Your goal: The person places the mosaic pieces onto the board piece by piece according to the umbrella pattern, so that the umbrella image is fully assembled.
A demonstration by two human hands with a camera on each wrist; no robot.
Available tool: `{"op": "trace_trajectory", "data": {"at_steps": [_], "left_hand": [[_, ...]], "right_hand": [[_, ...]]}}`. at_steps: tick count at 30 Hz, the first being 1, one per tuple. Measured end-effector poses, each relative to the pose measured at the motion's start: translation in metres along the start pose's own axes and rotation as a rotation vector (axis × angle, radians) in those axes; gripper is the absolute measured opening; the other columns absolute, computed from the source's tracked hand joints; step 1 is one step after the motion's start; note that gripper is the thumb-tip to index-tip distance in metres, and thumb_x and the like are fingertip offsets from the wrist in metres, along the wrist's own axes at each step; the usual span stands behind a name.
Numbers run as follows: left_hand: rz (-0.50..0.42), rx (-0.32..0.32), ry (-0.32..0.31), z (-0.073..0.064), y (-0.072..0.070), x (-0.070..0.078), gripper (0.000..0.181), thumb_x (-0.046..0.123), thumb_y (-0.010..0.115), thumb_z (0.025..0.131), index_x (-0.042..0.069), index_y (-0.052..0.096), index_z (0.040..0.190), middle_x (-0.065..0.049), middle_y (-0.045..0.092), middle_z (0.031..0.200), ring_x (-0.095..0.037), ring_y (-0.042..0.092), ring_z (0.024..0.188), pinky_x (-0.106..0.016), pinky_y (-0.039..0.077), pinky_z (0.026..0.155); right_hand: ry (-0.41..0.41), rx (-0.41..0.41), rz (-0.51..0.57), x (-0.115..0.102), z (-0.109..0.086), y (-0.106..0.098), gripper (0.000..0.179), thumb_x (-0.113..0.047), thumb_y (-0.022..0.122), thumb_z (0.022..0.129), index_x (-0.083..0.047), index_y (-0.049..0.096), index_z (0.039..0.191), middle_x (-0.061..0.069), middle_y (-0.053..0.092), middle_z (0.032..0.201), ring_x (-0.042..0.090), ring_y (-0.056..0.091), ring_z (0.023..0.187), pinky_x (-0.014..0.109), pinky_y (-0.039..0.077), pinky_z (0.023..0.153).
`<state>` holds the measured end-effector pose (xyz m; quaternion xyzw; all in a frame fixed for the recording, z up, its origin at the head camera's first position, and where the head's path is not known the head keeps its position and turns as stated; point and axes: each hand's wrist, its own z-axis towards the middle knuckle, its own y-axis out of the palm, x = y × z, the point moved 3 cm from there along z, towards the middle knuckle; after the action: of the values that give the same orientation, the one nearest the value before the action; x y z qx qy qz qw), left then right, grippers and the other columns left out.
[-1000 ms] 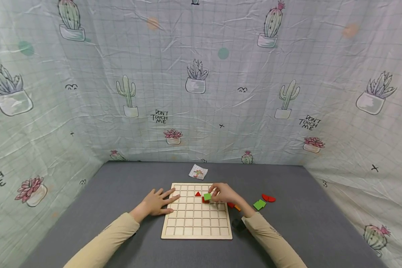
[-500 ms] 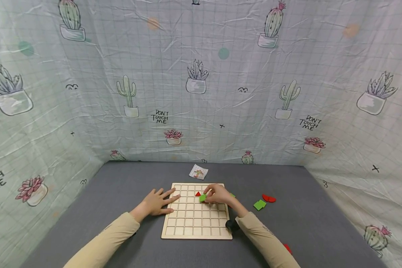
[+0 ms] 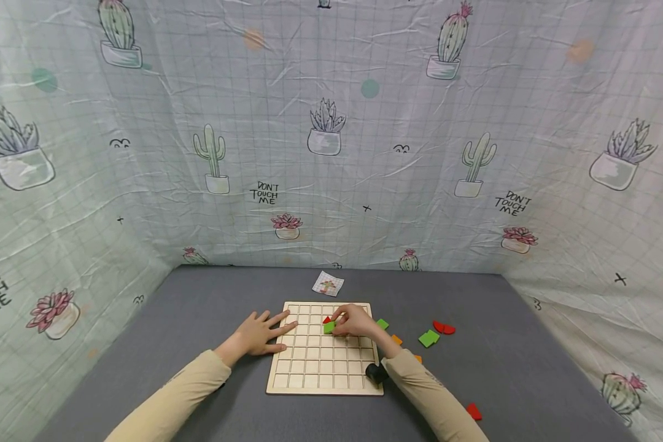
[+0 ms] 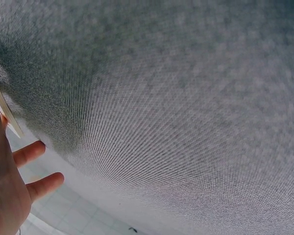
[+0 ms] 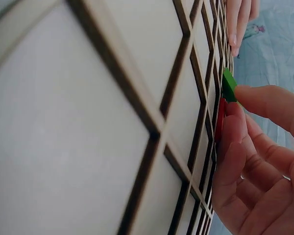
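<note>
A wooden grid board (image 3: pixel 309 382) lies on the grey table. My right hand (image 3: pixel 356 320) pinches a green square tile (image 3: pixel 329 329) between thumb and fingertips over the board's upper part. Close up in the right wrist view, the green tile (image 5: pixel 229 84) stands tilted against the grid, with a red piece (image 5: pixel 220 120) beside it under the fingers. A red triangle (image 3: pixel 326 320) sits just beyond the tile. My left hand (image 3: pixel 258 334) lies with fingers spread on the board's left edge. Only part of the left hand (image 4: pixel 10 196) shows in the left wrist view.
A small picture card (image 3: pixel 328 284) lies behind the board. To the right are green tiles (image 3: pixel 429 337), red rounded pieces (image 3: pixel 444 328), an orange piece (image 3: pixel 396 339) and, nearer, a red piece (image 3: pixel 474 412). A patterned curtain (image 3: pixel 331 184) closes off the back.
My right hand has carried the green tile left, to just in front of the red triangle. The red square seen earlier on the board is now behind the hand. The left hand has stayed put.
</note>
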<state>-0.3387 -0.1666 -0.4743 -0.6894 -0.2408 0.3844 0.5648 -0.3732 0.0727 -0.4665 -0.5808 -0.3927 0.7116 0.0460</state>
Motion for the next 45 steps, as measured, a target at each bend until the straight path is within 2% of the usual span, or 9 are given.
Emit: {"op": "trace_trajectory", "data": {"at_steps": [5, 12, 22, 29, 39, 45], "left_hand": [[0.007, 0.001, 0.002, 0.001, 0.001, 0.0, 0.058, 0.057, 0.033, 0.089, 0.033, 0.025, 0.141, 0.0, 0.027, 0.147, -0.034, 0.04, 0.122, -0.053, 0.036, 0.093], [0.005, -0.005, -0.001, 0.001, 0.001, 0.0, 0.058, 0.057, 0.032, 0.089, 0.033, 0.025, 0.141, 0.0, 0.026, 0.147, -0.034, 0.039, 0.122, -0.053, 0.035, 0.093], [0.004, 0.019, 0.007, -0.002, -0.006, 0.003, 0.057, 0.055, 0.035, 0.089, 0.029, 0.029, 0.14, -0.002, 0.031, 0.145, -0.034, 0.041, 0.12, -0.052, 0.037, 0.091], [0.013, 0.022, 0.006, -0.002, -0.006, 0.002, 0.057, 0.056, 0.034, 0.089, 0.03, 0.029, 0.14, -0.002, 0.031, 0.145, -0.033, 0.041, 0.119, -0.051, 0.037, 0.09], [0.007, 0.012, 0.011, -0.002, -0.006, 0.003, 0.057, 0.055, 0.035, 0.089, 0.029, 0.029, 0.14, -0.003, 0.03, 0.145, -0.033, 0.041, 0.12, -0.052, 0.037, 0.09], [0.006, 0.01, 0.008, -0.002, -0.004, 0.002, 0.057, 0.056, 0.034, 0.089, 0.03, 0.028, 0.14, -0.001, 0.029, 0.146, -0.033, 0.041, 0.12, -0.051, 0.036, 0.091]], "right_hand": [[0.005, -0.007, -0.02, -0.002, 0.001, 0.002, 0.025, -0.004, 0.069, 0.073, 0.003, 0.062, 0.096, 0.011, 0.065, 0.071, 0.008, 0.052, 0.05, 0.022, 0.042, 0.047], [0.02, -0.013, -0.022, -0.002, 0.002, 0.003, 0.023, -0.003, 0.069, 0.073, 0.002, 0.062, 0.094, 0.007, 0.062, 0.064, 0.009, 0.05, 0.047, 0.021, 0.04, 0.045], [0.02, -0.023, -0.005, -0.003, 0.0, 0.002, 0.025, -0.005, 0.069, 0.073, 0.004, 0.061, 0.095, 0.015, 0.066, 0.073, 0.01, 0.051, 0.052, 0.022, 0.04, 0.047], [0.023, -0.017, 0.009, -0.002, 0.001, 0.001, 0.024, -0.006, 0.07, 0.073, 0.003, 0.062, 0.094, 0.013, 0.067, 0.074, 0.01, 0.053, 0.052, 0.024, 0.044, 0.048], [-0.029, 0.009, -0.037, -0.003, -0.002, -0.004, 0.022, -0.009, 0.068, 0.077, 0.002, 0.064, 0.096, 0.01, 0.064, 0.076, 0.009, 0.054, 0.055, 0.024, 0.044, 0.05], [-0.04, -0.018, 0.0, -0.009, -0.009, -0.012, 0.024, -0.008, 0.064, 0.081, 0.003, 0.062, 0.101, 0.017, 0.064, 0.079, 0.031, 0.058, 0.058, 0.032, 0.047, 0.051]]}}
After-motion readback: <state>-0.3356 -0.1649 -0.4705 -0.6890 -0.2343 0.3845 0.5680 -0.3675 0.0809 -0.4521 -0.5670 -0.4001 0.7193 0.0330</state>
